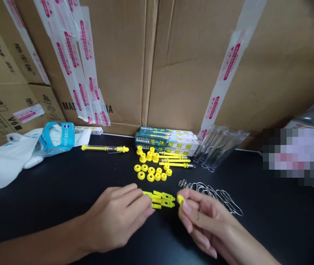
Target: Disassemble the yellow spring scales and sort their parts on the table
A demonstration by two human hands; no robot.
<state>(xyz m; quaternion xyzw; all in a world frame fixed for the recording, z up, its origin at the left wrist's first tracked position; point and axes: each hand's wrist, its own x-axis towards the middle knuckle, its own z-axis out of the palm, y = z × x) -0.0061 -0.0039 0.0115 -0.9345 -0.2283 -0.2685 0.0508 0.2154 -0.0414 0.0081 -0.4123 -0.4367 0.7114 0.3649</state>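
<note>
My right hand (203, 224) pinches a small yellow plastic piece (180, 200) between thumb and fingertip, above the black tabletop (256, 235). My left hand (115, 219) lies on the table, with its fingertips against the end of a small group of flat yellow plastic parts (161, 199). Its thumb is hidden, so I cannot tell whether those fingers grip the parts. Between my hands, the yellow parts lie crossed over one another. Several yellow plastic rings (147, 172) lie just beyond them.
Yellow rods with metal tips (173, 160) and several yellow bobbin-like pieces (147, 154) lie beyond. Bent wire clips (212, 195) are by my right hand. Clear plastic sleeves (217, 147), printed boxes (165, 140), a white bag (4, 162) and a cardboard wall stand behind.
</note>
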